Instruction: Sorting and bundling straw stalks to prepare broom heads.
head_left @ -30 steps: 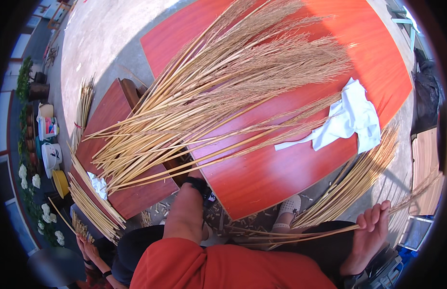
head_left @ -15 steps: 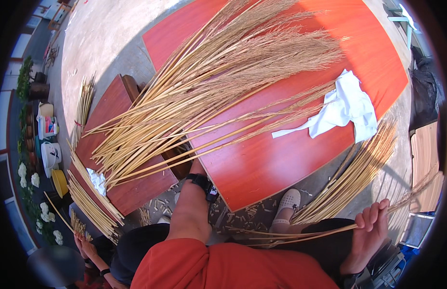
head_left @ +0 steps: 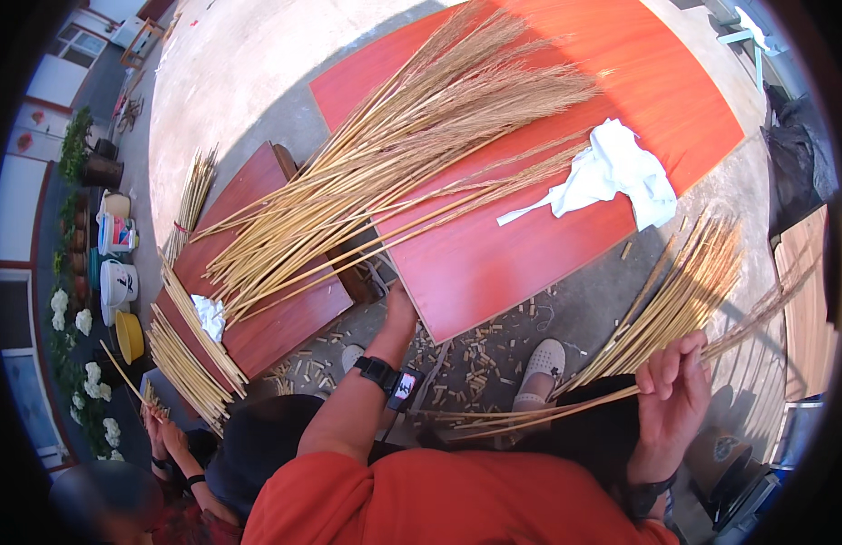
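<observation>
In my right hand [head_left: 673, 389], the fingers are closed around a few long plumed reed stalks [head_left: 566, 402]. Their stems run left across my lap, while the feathery tops point up to the right. My left arm stretches forward to the near left corner of the red board table [head_left: 494, 300]. There my left hand [head_left: 401, 303] shows only in part, beside the gap between the two boards, with its fingers hidden. A big spread of plumed reeds [head_left: 385, 173] lies over the table and the smaller dark red board [head_left: 303, 313]. A crumpled white cloth [head_left: 612, 173] lies by the plumes.
Cut reed pieces [head_left: 475, 359] litter the floor near my shoe [head_left: 545, 359]. Stripped stalks [head_left: 680, 291] lie at right, another bundle [head_left: 189, 372] at left. A co-worker's hands [head_left: 164, 434] hold short stalks at lower left. A yellow basin [head_left: 128, 336] stands beyond.
My view has shifted, so more floor shows below the table. My left hand, hidden at the gap before, now shows in part. My right hand still holds its stalks, slightly higher in view.
</observation>
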Available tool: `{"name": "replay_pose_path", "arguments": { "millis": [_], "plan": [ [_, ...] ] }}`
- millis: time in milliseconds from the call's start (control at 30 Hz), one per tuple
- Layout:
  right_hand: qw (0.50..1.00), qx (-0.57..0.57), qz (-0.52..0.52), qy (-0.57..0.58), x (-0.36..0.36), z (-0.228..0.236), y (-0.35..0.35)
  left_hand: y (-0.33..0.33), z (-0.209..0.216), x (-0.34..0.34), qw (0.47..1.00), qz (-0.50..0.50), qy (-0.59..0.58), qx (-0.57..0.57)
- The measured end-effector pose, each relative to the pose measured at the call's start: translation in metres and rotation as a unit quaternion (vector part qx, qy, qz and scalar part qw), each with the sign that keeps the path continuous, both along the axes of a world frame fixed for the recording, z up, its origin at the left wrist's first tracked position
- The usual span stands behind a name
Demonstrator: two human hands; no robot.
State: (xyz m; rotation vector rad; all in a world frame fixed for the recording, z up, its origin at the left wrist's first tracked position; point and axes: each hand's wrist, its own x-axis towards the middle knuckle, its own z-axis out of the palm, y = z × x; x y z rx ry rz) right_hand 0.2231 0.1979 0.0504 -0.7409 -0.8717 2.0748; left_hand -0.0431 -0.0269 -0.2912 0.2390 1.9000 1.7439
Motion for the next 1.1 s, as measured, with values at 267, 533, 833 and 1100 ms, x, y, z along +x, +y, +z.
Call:
{"name": "replay_pose_path", "arguments": {
  "millis": [267, 533, 833, 1100],
  "plan": [
    [0.998, 0.016, 0.056, 0.023, -0.001, 0.005, -0.015, -0.036, 0.182, 0.06, 0.962, -0.04, -0.242, -0.124],
    [0.99, 0.031, 0.095, 0.097, 0.007, 0.005, -0.022, -0.136, 0.31, 0.088, 0.928, -0.169, -0.218, -0.251],
    [0.987, 0.053, 0.093, 0.12, 0.023, 0.004, -0.018, -0.254, 0.431, 0.153, 0.705, -0.322, 0.125, -0.62],
    [0.986, 0.065, 0.093, 0.121, 0.036, 0.003, -0.016, -0.279, 0.491, 0.171, 0.644, -0.157, 0.322, -0.676]
  ]
}}
